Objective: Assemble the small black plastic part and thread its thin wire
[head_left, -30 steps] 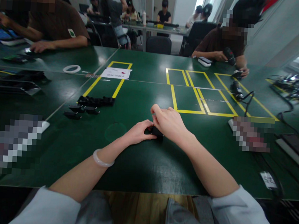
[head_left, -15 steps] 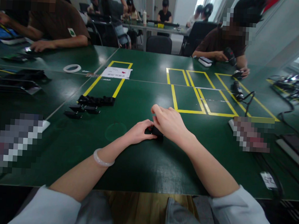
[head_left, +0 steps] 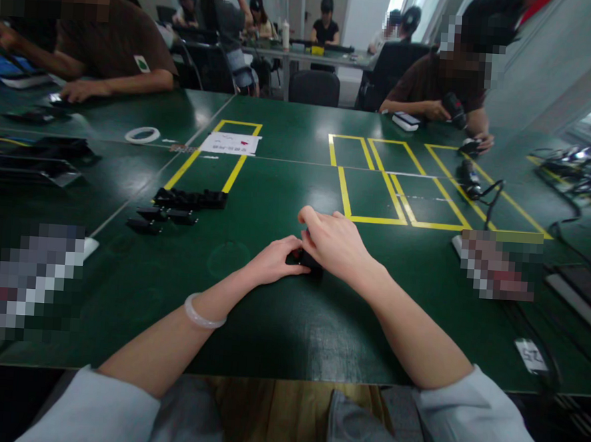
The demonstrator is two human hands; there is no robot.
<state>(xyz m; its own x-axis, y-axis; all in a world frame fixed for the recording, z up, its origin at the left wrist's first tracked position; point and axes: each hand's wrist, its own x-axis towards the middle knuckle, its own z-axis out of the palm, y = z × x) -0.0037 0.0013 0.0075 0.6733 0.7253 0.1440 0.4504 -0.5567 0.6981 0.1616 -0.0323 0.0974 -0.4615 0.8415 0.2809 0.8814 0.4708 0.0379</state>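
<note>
Both my hands meet over a small black part (head_left: pixel 304 260) that rests on the green table (head_left: pixel 279 327). My left hand (head_left: pixel 274 262), with a pale bangle on its wrist, grips the part's left end. My right hand (head_left: pixel 335 243) covers the part from above and from the right, fingers curled on it. Most of the part is hidden under my fingers.
A row of similar black parts (head_left: pixel 189 200) and a few loose ones (head_left: pixel 158 218) lie to the left. Yellow tape outlines (head_left: pixel 393 180) mark the table farther off. A tape roll (head_left: pixel 142 135), a paper sheet (head_left: pixel 229 143), cabled tools (head_left: pixel 471 182) and other people sit around the far edges.
</note>
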